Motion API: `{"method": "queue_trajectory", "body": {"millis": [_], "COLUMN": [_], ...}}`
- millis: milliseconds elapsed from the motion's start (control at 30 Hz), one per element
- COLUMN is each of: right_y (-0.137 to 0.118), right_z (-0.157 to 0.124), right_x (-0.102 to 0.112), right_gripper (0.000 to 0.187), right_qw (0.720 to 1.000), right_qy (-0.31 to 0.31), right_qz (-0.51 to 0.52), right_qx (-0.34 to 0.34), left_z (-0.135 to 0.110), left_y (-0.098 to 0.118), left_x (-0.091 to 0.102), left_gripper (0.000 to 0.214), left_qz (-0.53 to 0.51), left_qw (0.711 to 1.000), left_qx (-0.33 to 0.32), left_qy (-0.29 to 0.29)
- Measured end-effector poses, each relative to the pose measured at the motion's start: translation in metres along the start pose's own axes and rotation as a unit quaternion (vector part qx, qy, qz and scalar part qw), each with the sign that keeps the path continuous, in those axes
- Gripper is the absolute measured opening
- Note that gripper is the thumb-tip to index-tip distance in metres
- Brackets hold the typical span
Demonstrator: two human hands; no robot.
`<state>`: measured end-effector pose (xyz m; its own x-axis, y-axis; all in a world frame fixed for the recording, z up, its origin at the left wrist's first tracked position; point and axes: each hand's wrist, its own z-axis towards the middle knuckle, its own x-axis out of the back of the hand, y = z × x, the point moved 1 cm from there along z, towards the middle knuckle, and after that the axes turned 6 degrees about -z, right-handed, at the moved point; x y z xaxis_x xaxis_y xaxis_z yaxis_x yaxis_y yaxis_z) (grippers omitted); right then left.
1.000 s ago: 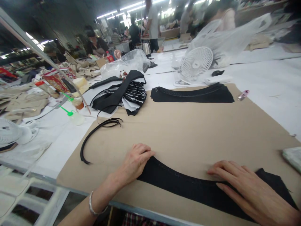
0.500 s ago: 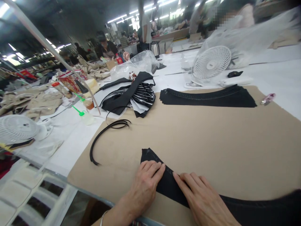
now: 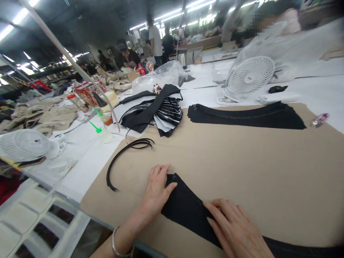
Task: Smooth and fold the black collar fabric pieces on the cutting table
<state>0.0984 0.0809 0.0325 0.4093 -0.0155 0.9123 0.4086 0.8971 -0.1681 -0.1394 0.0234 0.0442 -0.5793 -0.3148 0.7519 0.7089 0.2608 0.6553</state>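
Observation:
A curved black fabric piece [image 3: 185, 202] lies on the brown board in front of me, its narrow end to the left and its body running off to the lower right. At that left end rests my left hand [image 3: 157, 186], open, with its thumb on the fabric and its fingers stretched past the edge onto the board. My right hand [image 3: 232, 224] lies over the middle of the piece, fingers extended, with fingertips at the upper edge and the thumb on the cloth. Part of the fabric is hidden beneath this hand.
Behind lie a stack of black curved pieces [image 3: 242, 116], a fanned black-and-white pile [image 3: 166, 111] and a bundle of black cords [image 3: 115, 161]. White fans [image 3: 249, 77] stand left and right. A green-tipped bottle [image 3: 103, 135] and small snips [image 3: 320, 119] are near. People work farther back.
My left hand has slid left from the fabric's upper edge to its end, and its fingers have spread. The right hand stays on the piece with its thumb now showing. The view shifted slightly.

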Motion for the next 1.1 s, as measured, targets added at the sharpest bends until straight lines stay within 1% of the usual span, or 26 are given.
{"method": "queue_trajectory", "body": {"millis": [67,133,200,300,333,400,467,500,567,600,633,700,733,767,800,833,867,933,1100], "right_y": [-0.002,-0.007,-0.012,-0.020,-0.022,-0.024,-0.025,-0.024,-0.022,-0.022,-0.021,-0.020,-0.021,-0.021,-0.022,-0.023,-0.024,-0.025,-0.026], "right_z": [0.009,0.020,0.032,0.050,0.056,0.065,0.071,0.073,0.074,0.074,0.073,0.072,0.071,0.070,0.069,0.068,0.067,0.064,0.056], "right_x": [-0.002,-0.006,-0.012,-0.018,-0.019,-0.019,-0.018,-0.016,-0.013,-0.012,-0.010,-0.005,-0.003,0.000,0.002,0.005,0.007,0.009,0.011], "right_gripper": [0.029,0.030,0.030,0.032,0.030,0.021,0.011,0.010,0.014,0.015,0.017,0.023,0.027,0.030,0.033,0.036,0.037,0.039,0.036], "right_qw": [0.999,0.996,0.991,0.981,0.977,0.967,0.956,0.948,0.921,0.899,0.872,0.814,0.788,0.766,0.750,0.740,0.735,0.734,0.747], "right_qy": [-0.006,-0.020,-0.044,-0.072,-0.084,-0.113,-0.144,-0.159,-0.187,-0.200,-0.212,-0.232,-0.241,-0.249,-0.257,-0.262,-0.264,-0.261,-0.250], "right_qz": [0.024,0.050,0.077,0.107,0.116,0.140,0.172,0.198,0.278,0.332,0.389,0.490,0.527,0.555,0.573,0.584,0.590,0.592,0.584], "right_qx": [-0.036,-0.071,-0.102,-0.144,-0.158,-0.180,-0.189,-0.192,-0.199,-0.204,-0.207,-0.209,-0.208,-0.207,-0.207,-0.207,-0.206,-0.206,-0.200], "left_z": [0.007,0.010,0.009,0.006,0.006,0.005,0.005,0.005,0.003,0.001,-0.002,-0.008,-0.012,-0.016,-0.019,-0.022,-0.024,-0.028,-0.034], "left_y": [0.004,0.008,0.009,0.005,0.002,-0.001,-0.001,0.001,0.008,0.012,0.016,0.023,0.026,0.029,0.031,0.032,0.034,0.037,0.048], "left_x": [0.003,0.005,0.004,0.002,0.001,0.001,0.006,0.010,0.018,0.022,0.026,0.030,0.031,0.032,0.032,0.033,0.033,0.035,0.042], "left_gripper": [0.040,0.039,0.041,0.040,0.037,0.026,0.012,0.009,0.013,0.015,0.018,0.022,0.024,0.024,0.025,0.025,0.026,0.026,0.022], "left_qz": [0.002,-0.020,-0.053,-0.093,-0.109,-0.147,-0.186,-0.206,-0.244,-0.277,-0.320,-0.411,-0.445,-0.466,-0.470,-0.469,-0.465,-0.456,-0.435], "left_qw": [0.999,0.995,0.991,0.986,0.983,0.974,0.966,0.962,0.951,0.939,0.921,0.875,0.854,0.841,0.839,0.839,0.842,0.849,0.864], "left_qx": [0.021,0.055,0.086,0.111,0.118,0.132,0.136,0.135,0.134,0.141,0.153,0.177,0.186,0.191,0.193,0.194,0.194,0.191,0.179], "left_qy": [-0.048,-0.075,-0.082,-0.088,-0.093,-0.108,-0.119,-0.122,-0.133,-0.145,-0.160,-0.186,-0.194,-0.197,-0.197,-0.195,-0.193,-0.186,-0.180]}}
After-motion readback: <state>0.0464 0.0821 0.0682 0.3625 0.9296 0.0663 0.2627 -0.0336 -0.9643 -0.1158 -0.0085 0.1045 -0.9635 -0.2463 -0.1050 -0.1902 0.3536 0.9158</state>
